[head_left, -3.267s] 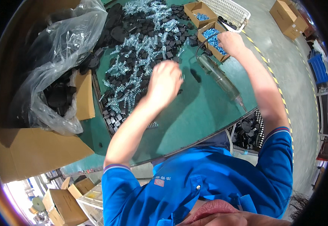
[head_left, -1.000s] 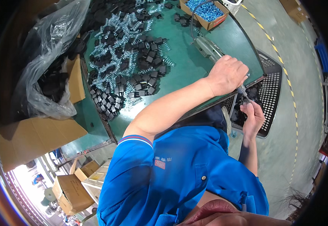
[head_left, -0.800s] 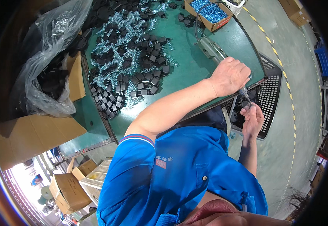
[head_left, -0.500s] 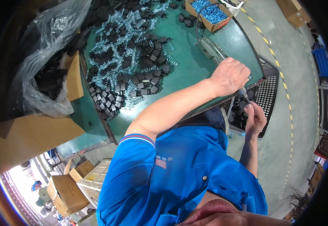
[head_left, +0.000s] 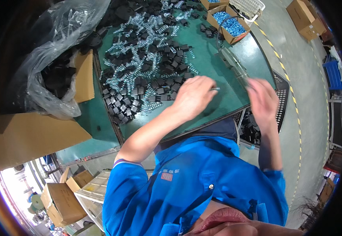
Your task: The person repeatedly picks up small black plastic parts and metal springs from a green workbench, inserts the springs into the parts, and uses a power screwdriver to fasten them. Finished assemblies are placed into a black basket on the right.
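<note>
Where left fingers (head_left: 209,84) pinch, small metal piece (head_left: 216,89) protrudes.

Striped tape (head_left: 283,66) (yellow-black) crosses the floor (head_left: 316,129) — a carton (head_left: 305,20) beyond.

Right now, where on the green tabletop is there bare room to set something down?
The green tabletop is bare between the black blocks and the electric screwdriver, beyond the left hand, and between that tool and the right edge. Left of centre, springs and blocks crowd it; cartons of blue fasteners take the far right.
</note>
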A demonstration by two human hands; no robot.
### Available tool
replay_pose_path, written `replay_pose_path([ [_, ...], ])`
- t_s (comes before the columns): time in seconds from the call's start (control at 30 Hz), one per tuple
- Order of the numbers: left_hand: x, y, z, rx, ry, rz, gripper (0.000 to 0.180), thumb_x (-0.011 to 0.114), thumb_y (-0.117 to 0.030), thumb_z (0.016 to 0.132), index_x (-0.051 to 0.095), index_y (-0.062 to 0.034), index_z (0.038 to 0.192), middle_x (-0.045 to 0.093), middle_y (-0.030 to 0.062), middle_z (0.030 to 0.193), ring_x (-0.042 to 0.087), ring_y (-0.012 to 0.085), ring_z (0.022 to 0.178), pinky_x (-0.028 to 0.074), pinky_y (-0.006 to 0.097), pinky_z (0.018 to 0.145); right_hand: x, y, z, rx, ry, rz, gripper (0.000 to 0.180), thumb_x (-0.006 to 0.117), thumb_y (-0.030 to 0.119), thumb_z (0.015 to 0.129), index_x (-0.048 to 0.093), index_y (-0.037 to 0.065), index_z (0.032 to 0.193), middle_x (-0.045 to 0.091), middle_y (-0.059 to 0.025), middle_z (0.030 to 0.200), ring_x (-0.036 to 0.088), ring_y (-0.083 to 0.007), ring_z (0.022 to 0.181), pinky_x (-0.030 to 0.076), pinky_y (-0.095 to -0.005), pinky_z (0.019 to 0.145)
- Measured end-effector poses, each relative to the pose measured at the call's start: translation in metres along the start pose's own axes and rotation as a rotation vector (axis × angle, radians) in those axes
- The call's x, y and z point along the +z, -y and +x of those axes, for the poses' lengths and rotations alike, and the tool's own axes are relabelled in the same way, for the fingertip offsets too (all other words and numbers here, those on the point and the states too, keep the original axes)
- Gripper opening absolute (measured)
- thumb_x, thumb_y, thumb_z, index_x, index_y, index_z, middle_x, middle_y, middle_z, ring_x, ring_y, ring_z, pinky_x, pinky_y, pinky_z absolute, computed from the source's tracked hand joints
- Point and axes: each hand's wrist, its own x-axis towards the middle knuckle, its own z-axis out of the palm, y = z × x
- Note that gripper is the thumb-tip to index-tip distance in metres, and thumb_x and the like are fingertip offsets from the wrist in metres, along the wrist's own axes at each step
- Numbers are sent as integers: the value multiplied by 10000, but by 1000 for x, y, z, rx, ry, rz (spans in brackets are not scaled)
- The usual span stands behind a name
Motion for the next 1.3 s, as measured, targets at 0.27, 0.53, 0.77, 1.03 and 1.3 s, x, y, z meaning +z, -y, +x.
replay_pose_path([
  [0.27,-57,58,-38,-129,-127,156,148,690,-36,804,619,-15,932,638,148,886,615,354,858,487,433,769,186,-13,124,-220,500,-303,234,674,104,824,650,73,1054,648,-103,967,646,-296,952,539,-405,813],
  [0.53,-58,28,-43,-609,-229,-930,211,626,-62,954,669,-2,1152,676,59,976,618,133,885,534,303,803,157,-15,106,-16,439,-191,173,670,73,839,650,17,1001,619,-146,1044,649,-320,948,541,-433,829],
  [0.77,-24,10,-33,-757,-295,-1478,237,610,-70,968,621,-19,1199,664,94,966,625,157,821,553,321,761,93,5,27,140,131,445,356,683,-29,778,621,36,1123,597,-142,1127,631,-324,995,530,-379,821],
  [1.03,2,10,-29,-779,-257,-1457,94,635,-115,965,613,-60,1038,658,101,924,624,164,768,548,316,708,77,1,12,372,88,695,287,723,-17,802,651,10,1078,686,-87,1012,668,-179,945,526,-293,812],
  [1.3,8,-3,-25,-742,-200,-1587,132,656,-154,956,625,-57,1040,653,86,882,616,160,749,519,324,688,79,3,-18,470,37,1365,312,708,29,878,614,-24,1171,683,-125,1134,642,-159,1035,508,-308,927],
])
